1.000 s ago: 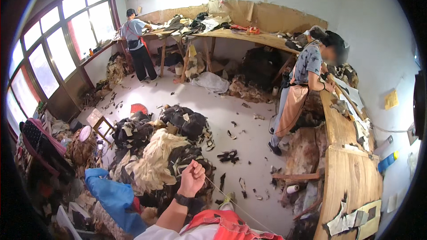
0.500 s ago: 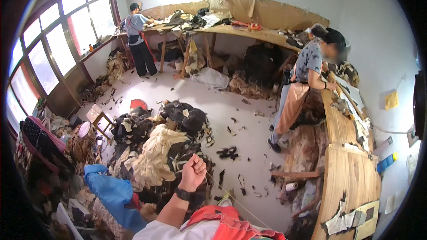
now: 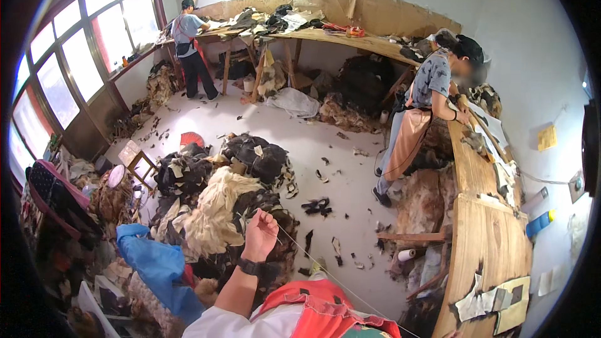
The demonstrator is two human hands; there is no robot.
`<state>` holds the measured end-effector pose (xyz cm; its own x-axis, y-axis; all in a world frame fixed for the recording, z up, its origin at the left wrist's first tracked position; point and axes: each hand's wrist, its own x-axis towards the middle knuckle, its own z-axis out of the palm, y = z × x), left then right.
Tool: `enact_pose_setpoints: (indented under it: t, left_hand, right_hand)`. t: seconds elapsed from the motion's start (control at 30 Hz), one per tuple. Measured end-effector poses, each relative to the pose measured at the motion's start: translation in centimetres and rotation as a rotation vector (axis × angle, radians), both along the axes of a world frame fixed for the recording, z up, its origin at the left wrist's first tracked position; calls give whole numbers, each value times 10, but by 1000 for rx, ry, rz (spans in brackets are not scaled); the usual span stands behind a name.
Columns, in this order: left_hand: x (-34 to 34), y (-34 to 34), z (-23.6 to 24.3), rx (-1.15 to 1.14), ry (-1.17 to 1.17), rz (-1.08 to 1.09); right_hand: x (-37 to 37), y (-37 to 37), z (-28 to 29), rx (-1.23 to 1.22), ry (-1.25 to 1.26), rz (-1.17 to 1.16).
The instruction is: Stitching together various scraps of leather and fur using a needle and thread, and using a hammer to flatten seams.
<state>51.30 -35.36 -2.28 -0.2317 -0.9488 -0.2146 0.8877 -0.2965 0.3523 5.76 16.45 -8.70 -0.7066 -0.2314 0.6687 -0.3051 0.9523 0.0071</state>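
My left hand (image 3: 260,236), with a dark band on its wrist, is raised in front of me and closed. Its fingers pinch a thin pale thread (image 3: 300,249). The thread stretches taut down to the right, over my red apron (image 3: 303,291), and leaves the picture at the lower edge. My right hand is out of view. Just beyond my left hand lies a heap of fur pieces, with a cream-coloured fur (image 3: 216,213) on top and black fur (image 3: 260,159) behind it.
A wooden bench (image 3: 488,244) runs along my right, bearing cut pieces (image 3: 479,303). One co-worker (image 3: 426,97) leans over its far part; another (image 3: 191,50) stands at the back table (image 3: 350,40). Dark scraps (image 3: 318,206) litter the floor. A blue cloth (image 3: 153,263) lies left.
My left hand has moved slightly up and left in the picture, still pinching the thread. The whole view has shifted a little, and the back co-worker's arm has lowered.
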Motion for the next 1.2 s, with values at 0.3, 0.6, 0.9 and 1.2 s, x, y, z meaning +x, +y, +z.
enact_pose_setpoints:
  t: [0.3, 0.6, 0.9, 1.2]
  left_hand:
    - [31, -23, -23, 127, -80, 157]
    - [23, -76, -19, 92, -305, 94]
    - [-19, -118, 38, -117, -270, 40]
    - [-85, -83, -11, -86, -341, -287]
  right_hand:
    - [-14, 11, -23, -102, -228, -85]
    - [-57, 7, -48, -8, -240, 98]
    - [-46, 14, 43, 158, -289, 487]
    - [122, 185, 143, 15, -237, 35]
